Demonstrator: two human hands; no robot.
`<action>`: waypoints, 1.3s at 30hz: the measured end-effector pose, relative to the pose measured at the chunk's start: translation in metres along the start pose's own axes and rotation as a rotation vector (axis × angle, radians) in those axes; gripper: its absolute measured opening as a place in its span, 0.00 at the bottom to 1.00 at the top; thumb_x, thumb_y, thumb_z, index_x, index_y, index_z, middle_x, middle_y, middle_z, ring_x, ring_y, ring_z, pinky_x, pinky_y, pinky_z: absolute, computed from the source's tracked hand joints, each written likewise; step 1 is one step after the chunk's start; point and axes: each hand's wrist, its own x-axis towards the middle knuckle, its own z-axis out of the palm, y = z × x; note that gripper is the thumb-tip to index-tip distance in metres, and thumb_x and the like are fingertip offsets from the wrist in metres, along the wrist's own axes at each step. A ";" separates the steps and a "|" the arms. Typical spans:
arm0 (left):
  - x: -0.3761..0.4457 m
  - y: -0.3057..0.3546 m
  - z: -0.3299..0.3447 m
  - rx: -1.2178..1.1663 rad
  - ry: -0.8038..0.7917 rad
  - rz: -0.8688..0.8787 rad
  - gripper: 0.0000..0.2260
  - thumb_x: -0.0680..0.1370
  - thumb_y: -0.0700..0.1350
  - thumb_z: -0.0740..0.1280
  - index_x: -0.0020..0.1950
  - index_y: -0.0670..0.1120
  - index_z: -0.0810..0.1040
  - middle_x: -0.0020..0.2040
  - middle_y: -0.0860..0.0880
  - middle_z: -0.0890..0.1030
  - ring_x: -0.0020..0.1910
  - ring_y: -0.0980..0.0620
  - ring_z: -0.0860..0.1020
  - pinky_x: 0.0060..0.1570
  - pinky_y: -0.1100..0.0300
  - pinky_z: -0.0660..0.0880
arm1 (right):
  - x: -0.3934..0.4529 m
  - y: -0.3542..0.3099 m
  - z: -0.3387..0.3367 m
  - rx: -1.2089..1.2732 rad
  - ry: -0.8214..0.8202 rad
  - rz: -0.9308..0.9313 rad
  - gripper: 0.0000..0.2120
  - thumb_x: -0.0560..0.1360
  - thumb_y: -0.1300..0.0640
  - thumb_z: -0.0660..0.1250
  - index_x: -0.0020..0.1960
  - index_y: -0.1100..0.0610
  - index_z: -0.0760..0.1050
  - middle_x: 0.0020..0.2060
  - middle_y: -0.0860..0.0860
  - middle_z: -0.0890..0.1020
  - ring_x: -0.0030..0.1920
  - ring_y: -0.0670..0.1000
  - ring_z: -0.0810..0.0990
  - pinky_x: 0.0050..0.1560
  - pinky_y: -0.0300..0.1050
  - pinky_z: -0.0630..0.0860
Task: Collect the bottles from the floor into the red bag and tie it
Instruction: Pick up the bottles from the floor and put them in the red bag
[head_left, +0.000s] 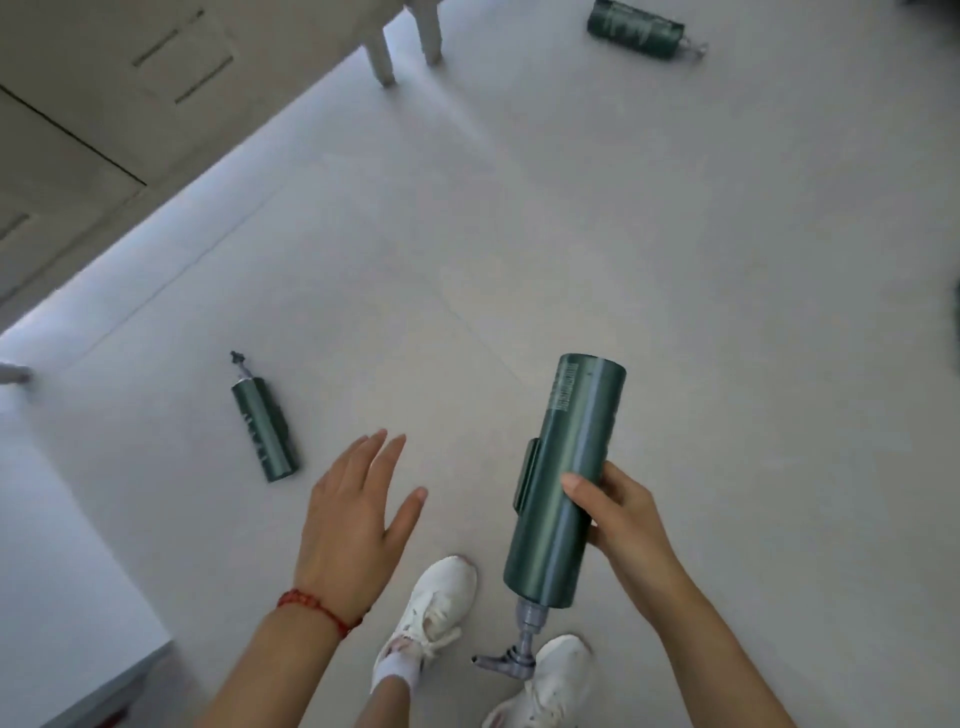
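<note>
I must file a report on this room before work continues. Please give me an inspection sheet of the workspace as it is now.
Surface: pale tiled floor.
Job's things: held bottle, pump end down; near bottle lying at left; far bottle lying at top right; red bag not in view.
Clutter: nothing seen.
Grips: right hand wraps the held bottle; left hand open, holding nothing, red bracelet on its wrist.
Cables: nothing seen.
Surroundings: cabinet at upper left; furniture legs; white shoes.
</note>
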 end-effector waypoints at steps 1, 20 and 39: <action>-0.008 -0.005 -0.014 -0.016 0.023 -0.020 0.28 0.74 0.58 0.52 0.67 0.43 0.69 0.66 0.40 0.73 0.66 0.40 0.70 0.63 0.46 0.66 | -0.007 -0.012 0.013 -0.033 -0.014 -0.001 0.11 0.70 0.55 0.70 0.52 0.51 0.78 0.49 0.53 0.84 0.48 0.51 0.83 0.50 0.51 0.80; 0.056 -0.261 -0.123 -0.111 0.170 -0.323 0.30 0.76 0.61 0.48 0.68 0.41 0.68 0.67 0.39 0.71 0.67 0.39 0.69 0.63 0.46 0.64 | 0.100 -0.096 0.249 -0.394 -0.124 -0.022 0.09 0.69 0.54 0.70 0.47 0.44 0.77 0.46 0.46 0.83 0.47 0.47 0.82 0.48 0.46 0.78; 0.177 -0.435 0.164 -0.951 0.005 -0.859 0.24 0.67 0.49 0.74 0.60 0.45 0.74 0.55 0.43 0.79 0.50 0.48 0.77 0.46 0.59 0.75 | 0.321 0.084 0.269 -0.554 -0.328 0.016 0.21 0.58 0.41 0.69 0.49 0.47 0.77 0.44 0.42 0.85 0.45 0.46 0.84 0.40 0.39 0.79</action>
